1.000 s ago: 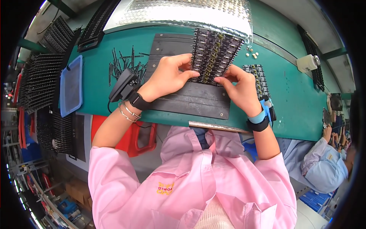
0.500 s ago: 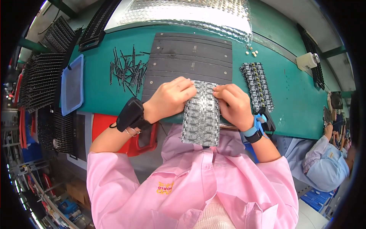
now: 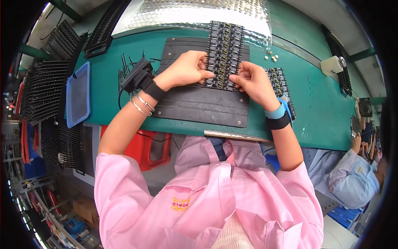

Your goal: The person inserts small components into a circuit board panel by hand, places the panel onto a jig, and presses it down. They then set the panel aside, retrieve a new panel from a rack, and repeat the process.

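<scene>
A dark circuit board panel, with rows of small parts and a yellow-marked strip down its middle, is held over the black grooved plate. My left hand pinches its left edge near the lower end, thumb on the upper face. At the opposite edge my right hand grips it in the same way, fingers partly hidden beneath. Beyond my right hand lie similar circuit board panels on the green table, partly covered by my wrist. Thin black strips lie in a pile past my left wrist.
A blue tray sits at the table's left edge, near black racks. Bubble wrap covers the far side. Small brass-coloured pieces and a whitish bottle are to the right. Another person works at far right.
Both hands have moved the panel away from my body, up over the black plate. Its pale silvery face was showing before; now the dark face with yellow marks shows.
</scene>
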Tool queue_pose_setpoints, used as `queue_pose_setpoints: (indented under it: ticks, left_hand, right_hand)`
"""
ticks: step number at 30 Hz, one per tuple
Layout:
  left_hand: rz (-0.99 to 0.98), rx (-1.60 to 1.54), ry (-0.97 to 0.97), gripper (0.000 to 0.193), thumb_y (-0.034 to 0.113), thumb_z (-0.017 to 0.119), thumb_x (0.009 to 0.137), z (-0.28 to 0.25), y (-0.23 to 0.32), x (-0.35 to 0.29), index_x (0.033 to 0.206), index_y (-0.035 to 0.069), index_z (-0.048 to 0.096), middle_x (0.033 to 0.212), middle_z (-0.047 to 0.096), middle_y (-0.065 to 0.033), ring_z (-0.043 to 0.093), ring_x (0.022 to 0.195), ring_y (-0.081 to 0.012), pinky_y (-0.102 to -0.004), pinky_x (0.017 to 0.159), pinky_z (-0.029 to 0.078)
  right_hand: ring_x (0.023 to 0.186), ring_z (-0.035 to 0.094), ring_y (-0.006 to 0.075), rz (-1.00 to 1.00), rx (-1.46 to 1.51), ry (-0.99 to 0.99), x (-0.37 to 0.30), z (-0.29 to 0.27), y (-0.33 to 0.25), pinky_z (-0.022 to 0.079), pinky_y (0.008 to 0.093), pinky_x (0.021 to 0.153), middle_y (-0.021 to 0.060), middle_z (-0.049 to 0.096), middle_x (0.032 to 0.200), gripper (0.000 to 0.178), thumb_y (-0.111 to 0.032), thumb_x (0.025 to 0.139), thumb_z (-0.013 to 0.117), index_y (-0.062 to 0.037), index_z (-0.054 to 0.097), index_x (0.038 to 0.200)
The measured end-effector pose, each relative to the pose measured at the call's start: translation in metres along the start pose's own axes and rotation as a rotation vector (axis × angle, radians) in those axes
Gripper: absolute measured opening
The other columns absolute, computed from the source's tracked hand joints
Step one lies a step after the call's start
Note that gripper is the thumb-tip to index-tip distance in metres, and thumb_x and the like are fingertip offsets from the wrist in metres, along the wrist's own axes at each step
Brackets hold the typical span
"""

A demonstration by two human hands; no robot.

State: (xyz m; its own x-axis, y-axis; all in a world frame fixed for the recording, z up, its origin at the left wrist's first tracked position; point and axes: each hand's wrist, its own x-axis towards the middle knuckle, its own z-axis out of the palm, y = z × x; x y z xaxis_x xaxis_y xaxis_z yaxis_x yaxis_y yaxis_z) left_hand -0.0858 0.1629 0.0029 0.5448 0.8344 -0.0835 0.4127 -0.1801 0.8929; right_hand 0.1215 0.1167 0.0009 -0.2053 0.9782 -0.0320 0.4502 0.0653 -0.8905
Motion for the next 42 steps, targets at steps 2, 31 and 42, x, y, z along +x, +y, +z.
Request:
queue_pose_setpoints:
  ticks: [2,31,42]
  left_hand:
    - [-0.051,-0.056,-0.068,0.019,0.004,0.065,0.071,-0.003,0.002,0.003,0.075,-0.002,0.048,0.068,0.057,-0.0086,0.058,0.062,-0.0142,-0.0244,0.052,0.046]
    - [0.392,-1.256,1.005,0.03,0.0,0.051,0.081,0.01,-0.002,-0.182,0.109,-0.002,0.041,0.099,0.055,-0.0128,0.059,0.085,-0.0181,-0.027,0.064,0.054]
    - [0.156,-1.058,0.426,0.032,0.005,0.057,0.078,0.011,0.007,-0.195,0.105,-0.004,0.044,0.095,0.056,-0.0126,0.059,0.077,-0.0155,-0.0251,0.057,0.052]
  right_hand:
    - [0.056,0.049,0.0047,0.051,0.037,-0.035,0.002,-0.004,-0.002,0.042,0.0191,0.051,-0.0008,0.052,0.062,0.017,-0.007,0.076,0.062,-0.0008,0.046,0.076]
    - [0.053,0.054,0.008,-0.381,0.124,-0.347,-0.023,0.076,-0.109,0.042,0.0206,0.049,0.0021,0.055,0.057,0.014,-0.011,0.077,0.062,0.0018,0.058,0.072]
    - [0.067,0.056,0.0192,-0.995,-0.38,0.306,0.019,0.093,-0.107,0.046,0.0328,0.068,0.0067,0.058,0.074,0.03,-0.009,0.071,0.064,0.0036,0.053,0.096]
